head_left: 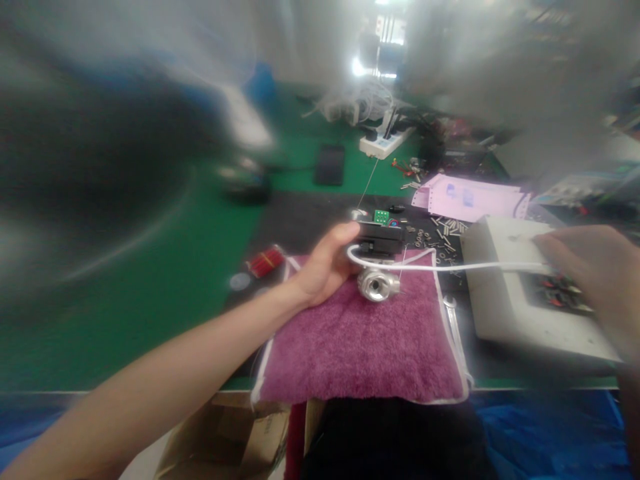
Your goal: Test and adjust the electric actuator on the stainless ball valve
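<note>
My left hand [327, 267] is closed around the side of a black rectangular device [383, 237], its thumb on top. A round silver metal part [379, 285] with a hole in its middle sits just below the device, over the purple towel [360, 340]. From the device a white cable [450, 267] loops out and runs right. My right hand [595, 267], smeared by motion, is closed at the cable's far end, above a light-coloured box [500, 280]. Red and black terminals [560, 293] show on that box beneath the hand.
A wrench [454, 330] lies along the towel's right edge. Small metal parts [447, 233] are scattered near pink papers [475, 198]. A power strip [385, 143], a dark flat rectangle [330, 165] and a red object [266, 261] rest farther off. Blurred shapes fill the upper left.
</note>
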`<state>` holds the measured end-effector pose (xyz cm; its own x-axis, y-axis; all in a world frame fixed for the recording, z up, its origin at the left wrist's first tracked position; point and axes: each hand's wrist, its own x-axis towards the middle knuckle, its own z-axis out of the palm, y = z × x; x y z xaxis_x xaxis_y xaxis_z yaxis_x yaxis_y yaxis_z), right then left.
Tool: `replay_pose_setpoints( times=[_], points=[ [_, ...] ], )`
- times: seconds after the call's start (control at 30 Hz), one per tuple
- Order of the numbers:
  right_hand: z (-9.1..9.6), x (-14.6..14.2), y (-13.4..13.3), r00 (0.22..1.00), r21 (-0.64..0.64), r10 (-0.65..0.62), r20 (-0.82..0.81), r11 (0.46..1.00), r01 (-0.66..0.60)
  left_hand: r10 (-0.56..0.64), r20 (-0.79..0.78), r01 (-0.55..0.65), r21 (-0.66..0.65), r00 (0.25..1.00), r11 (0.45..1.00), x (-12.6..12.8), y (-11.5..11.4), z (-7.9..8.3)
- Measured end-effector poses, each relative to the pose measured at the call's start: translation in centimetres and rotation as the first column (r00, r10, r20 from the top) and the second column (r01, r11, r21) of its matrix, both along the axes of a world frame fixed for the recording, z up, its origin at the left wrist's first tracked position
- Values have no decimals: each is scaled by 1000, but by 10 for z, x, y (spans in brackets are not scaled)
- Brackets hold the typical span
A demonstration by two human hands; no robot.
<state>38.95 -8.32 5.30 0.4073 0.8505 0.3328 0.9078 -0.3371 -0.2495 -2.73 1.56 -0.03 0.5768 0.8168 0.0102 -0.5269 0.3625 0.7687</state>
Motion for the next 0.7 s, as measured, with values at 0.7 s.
replay_pose_setpoints(
  times=[0.7],
  points=[
    [0,1,0,1000,-8,-11,-25,1000,11,7,6,-7,-3,1000,1000,1,0,2]
  ],
)
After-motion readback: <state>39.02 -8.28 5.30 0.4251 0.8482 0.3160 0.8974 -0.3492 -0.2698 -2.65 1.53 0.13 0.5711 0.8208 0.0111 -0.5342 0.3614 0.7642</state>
